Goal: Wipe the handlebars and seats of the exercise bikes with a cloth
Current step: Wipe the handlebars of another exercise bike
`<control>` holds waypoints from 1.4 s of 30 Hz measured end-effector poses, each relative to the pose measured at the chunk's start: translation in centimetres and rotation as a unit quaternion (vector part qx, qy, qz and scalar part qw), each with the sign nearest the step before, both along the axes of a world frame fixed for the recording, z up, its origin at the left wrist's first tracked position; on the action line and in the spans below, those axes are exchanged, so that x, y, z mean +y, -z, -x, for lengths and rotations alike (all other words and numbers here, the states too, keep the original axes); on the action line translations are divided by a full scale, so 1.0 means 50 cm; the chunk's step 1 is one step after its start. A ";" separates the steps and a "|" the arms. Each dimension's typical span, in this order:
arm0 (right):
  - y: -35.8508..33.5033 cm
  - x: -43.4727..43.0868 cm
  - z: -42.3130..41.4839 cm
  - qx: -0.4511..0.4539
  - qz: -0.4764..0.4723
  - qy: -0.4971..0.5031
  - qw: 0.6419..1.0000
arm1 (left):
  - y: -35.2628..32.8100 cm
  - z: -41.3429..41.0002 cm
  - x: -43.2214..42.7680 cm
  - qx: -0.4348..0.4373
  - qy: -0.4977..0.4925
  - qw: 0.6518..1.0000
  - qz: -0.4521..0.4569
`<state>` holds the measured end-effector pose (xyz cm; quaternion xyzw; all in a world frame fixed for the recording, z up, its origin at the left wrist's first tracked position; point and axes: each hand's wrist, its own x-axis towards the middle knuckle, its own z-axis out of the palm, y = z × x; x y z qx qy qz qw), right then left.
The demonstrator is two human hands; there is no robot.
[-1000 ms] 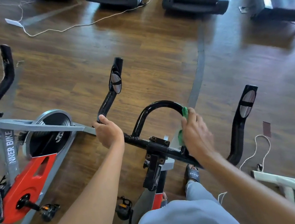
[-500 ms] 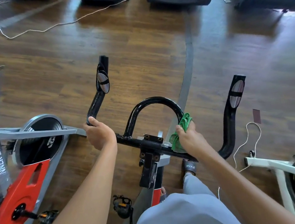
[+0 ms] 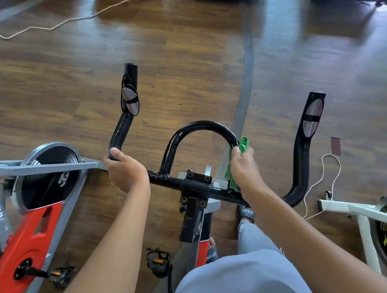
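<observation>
Floorboards of glossy brown wood (image 3: pixel 177 51) fill the frame, with a red-and-grey exercise bike (image 3: pixel 24 237) at the left edge and a white-framed exercise bike (image 3: pixel 349 208) at the lower right. Between them, at the centre of the frame, is the black painted steel-tube handlebar (image 3: pixel 164 178) of a third bike: a crossbar, a raised centre loop and two forward horns. It looks rigid and heavy and is bolted to its post, so it should take firm rubbing without shifting. The gloss paint is probably slick, and the bolts at the clamp could snag fabric. The left hand (image 3: pixel 126 172) is clenched round the bend where the crossbar meets the left horn, bracing the bar. The right hand (image 3: pixel 244 167) grasps a small crumpled green cloth (image 3: pixel 244 143) and holds it against the right leg of the loop, just above the crossbar. The cloth looks light and limp enough to mould round the tube, so it is best bunched in the palm and wrapped about the bar. No seat shows in the frame.
</observation>
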<state>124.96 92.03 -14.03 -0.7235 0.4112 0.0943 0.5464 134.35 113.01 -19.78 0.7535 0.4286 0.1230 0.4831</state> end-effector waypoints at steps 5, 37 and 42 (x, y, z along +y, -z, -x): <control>0.009 0.006 0.012 0.030 0.015 -0.046 0.998 | 0.005 -0.003 -0.003 -0.001 -0.015 1.000 0.001; -0.039 0.222 -0.353 0.205 0.207 -0.853 0.433 | -0.019 -0.002 -0.003 0.015 -0.024 0.999 -0.041; -0.032 0.089 -0.388 0.167 0.110 -0.728 0.656 | -0.014 0.001 -0.002 0.010 -0.014 1.000 -0.018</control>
